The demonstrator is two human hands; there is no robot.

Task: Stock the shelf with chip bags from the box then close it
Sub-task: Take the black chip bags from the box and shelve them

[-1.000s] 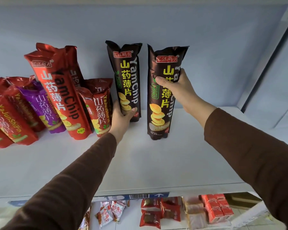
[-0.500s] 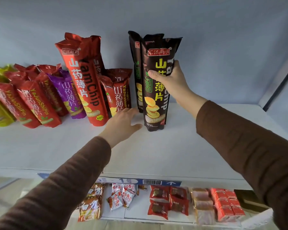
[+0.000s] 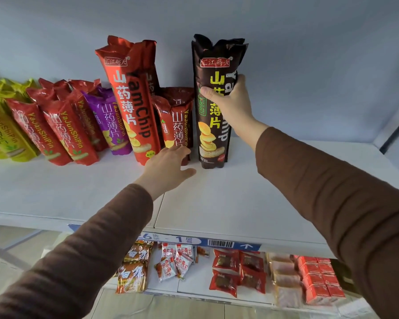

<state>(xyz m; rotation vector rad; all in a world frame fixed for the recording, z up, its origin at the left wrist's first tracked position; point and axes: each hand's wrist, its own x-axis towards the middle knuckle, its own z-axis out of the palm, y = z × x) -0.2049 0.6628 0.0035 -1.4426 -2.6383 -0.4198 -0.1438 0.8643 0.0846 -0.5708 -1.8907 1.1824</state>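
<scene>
Right hand: your right hand (image 3: 232, 104) grips the tall dark-brown foil chip bag (image 3: 213, 107), upright on the white shelf board (image 3: 228, 199).
Left hand: your left hand (image 3: 168, 168) hovers flat with relaxed fingers, covering the base of the short red bag (image 3: 175, 120).
Hidden: a second dark bag behind shows only its top edge.
Box: out of view.

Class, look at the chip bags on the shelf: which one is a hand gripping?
The black bag at the row's right end; the right hand grips its middle. No hand holds the others.
</scene>
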